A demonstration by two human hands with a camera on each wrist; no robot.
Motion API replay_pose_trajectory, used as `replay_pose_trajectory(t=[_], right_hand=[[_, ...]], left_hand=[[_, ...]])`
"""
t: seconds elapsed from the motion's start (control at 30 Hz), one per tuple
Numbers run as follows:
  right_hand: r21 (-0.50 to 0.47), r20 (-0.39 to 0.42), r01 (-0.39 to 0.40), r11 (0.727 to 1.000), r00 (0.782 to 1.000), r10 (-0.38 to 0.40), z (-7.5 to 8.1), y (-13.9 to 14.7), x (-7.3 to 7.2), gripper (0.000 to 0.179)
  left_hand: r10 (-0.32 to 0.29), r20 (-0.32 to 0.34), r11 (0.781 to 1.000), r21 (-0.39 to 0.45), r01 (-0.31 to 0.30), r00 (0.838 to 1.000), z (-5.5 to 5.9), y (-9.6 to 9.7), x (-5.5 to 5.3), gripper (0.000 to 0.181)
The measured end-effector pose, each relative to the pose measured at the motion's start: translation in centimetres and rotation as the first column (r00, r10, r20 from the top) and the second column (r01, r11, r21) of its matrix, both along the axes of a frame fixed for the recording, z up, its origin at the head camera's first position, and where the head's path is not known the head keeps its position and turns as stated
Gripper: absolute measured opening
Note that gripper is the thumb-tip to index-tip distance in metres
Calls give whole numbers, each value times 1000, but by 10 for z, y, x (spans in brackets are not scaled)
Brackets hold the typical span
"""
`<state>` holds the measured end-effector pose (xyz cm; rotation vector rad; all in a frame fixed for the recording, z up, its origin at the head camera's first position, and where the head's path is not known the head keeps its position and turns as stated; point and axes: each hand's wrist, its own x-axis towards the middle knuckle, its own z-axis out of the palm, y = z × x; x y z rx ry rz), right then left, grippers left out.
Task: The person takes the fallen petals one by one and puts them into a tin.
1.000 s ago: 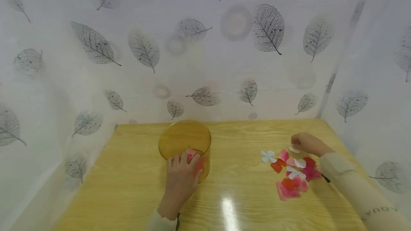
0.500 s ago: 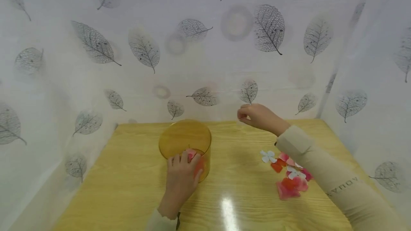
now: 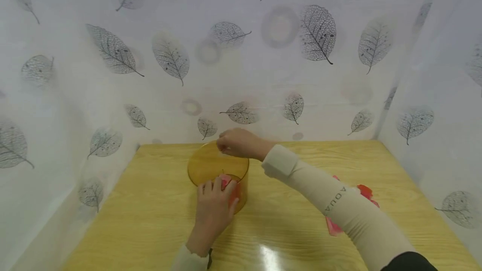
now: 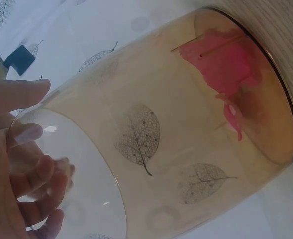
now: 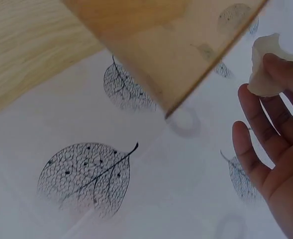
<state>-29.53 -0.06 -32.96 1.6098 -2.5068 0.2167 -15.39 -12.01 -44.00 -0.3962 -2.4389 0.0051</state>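
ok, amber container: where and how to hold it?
I'd take the amber container by its near-left rim, from the wearer's side, where the left grip sits: it stands upright, with a wide open mouth and a thin edge to pinch. Avoid the far rim; the right grip hovers by it, holding a pale petal.

Right hand (image 3: 241, 142) near amber vase (image 3: 205, 165), contact unclear

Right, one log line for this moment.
left hand: holds amber vase; right hand: pinches white petal near vase; pink petals: inside; red petal: table
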Motion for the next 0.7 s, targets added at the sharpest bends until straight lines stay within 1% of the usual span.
replay_pose_trajectory(t=[0.07, 0.17, 0.33, 0.5, 0.6, 0.7], right_hand=[[28, 7, -20, 999, 1000, 20, -5, -13, 2, 9], [65, -5, -41, 997, 999, 41, -12, -28, 4, 5], [94, -11, -46, 994, 999, 47, -15, -37, 8, 4], [74, 2, -34, 997, 999, 34, -11, -30, 12, 4], [50, -3, -23, 998, 1000, 24, -7, -19, 14, 4], [19, -25, -8, 1000, 1000, 9, -3, -2, 16, 4]], left_hand=[[-4, -4, 1000, 5, 4, 1000, 0, 0, 0, 46], [-11, -15, 1000, 14, 11, 1000, 0, 1, 0, 46], [-12, -21, 1000, 6, 12, 1000, 1, 1, 1, 47], [-7, -15, 1000, 10, 7, 1000, 1, 0, 1, 46], [-6, -12, 1000, 14, 7, 1000, 0, 0, 1, 45], [-8, -9, 1000, 12, 8, 1000, 0, 0, 1, 45]])
